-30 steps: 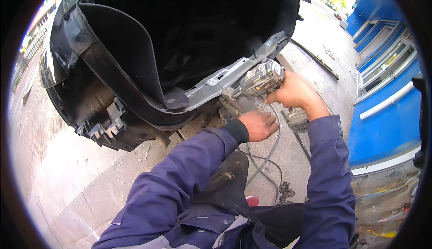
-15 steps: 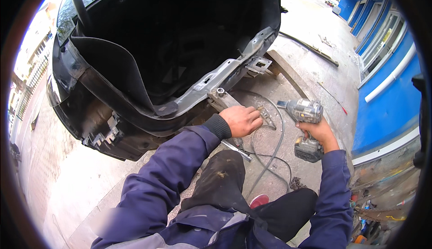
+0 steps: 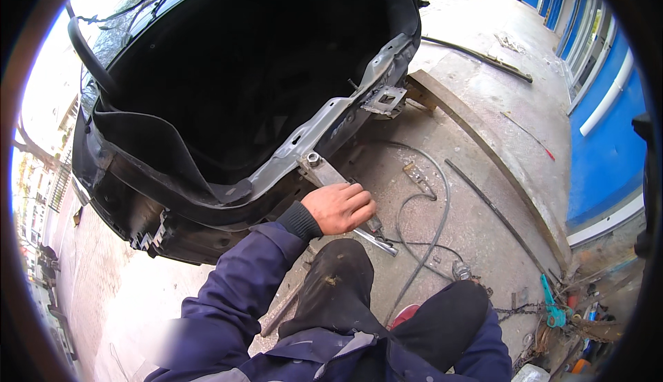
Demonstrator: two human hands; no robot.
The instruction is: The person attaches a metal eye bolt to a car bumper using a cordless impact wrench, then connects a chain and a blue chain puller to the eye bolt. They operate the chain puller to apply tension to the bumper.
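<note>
A person's left hand [image 3: 340,209], its wrist wrapped in a black cuff [image 3: 300,222], lay over a metal bar [image 3: 327,172] near the center of the frame, fingers curled, beside the silvery crossmember [image 3: 324,124] of a black car body [image 3: 131,206] that dominated the upper left. A gray cable [image 3: 447,206] looped over the pavement right of center, while a long curved beam [image 3: 494,144] stretched across the right side toward a blue wall [image 3: 597,189].

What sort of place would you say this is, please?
Probably an outdoor car repair yard: a partly stripped car, a looped cable and a heap of tools are in view.
</note>
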